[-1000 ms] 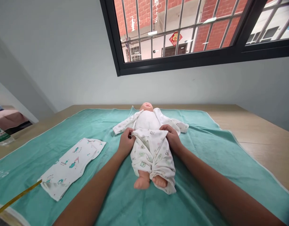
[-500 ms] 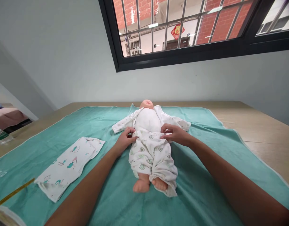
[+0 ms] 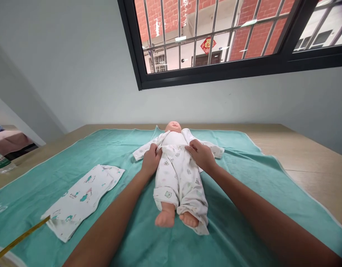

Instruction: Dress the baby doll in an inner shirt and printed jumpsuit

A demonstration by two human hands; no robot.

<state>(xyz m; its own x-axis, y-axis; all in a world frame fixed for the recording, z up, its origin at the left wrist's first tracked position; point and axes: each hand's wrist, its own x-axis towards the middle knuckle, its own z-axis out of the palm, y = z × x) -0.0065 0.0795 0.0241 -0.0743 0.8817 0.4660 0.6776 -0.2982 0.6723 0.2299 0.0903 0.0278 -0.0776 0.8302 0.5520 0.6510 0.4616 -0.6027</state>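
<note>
A baby doll [image 3: 174, 126] lies on its back, head away from me, in an open white jacket [image 3: 148, 147] with its belly partly bare of it. White pants [image 3: 175, 174] with small green bear prints cover its legs and reach up over the belly. My left hand [image 3: 152, 158] pinches the waistband at its left side. On the other side, my right hand [image 3: 200, 154] grips the same waistband. Both doll feet [image 3: 165, 218] stick out of the leg openings; the right-hand cuff is bunched and hangs past the foot.
A teal towel [image 3: 109, 148] covers much of the wooden table [image 3: 307, 163]. Folded white printed cloth [image 3: 84, 196] lies to the left, by a yellow strip [image 3: 23, 237]. A bottle [image 3: 0, 161] is at the left edge. Behind are a wall and a barred window [image 3: 209, 70].
Both hands have drawn the waistband farther up over the doll's belly, toward its chest. The pant legs look straighter. The camera view has shifted slightly.
</note>
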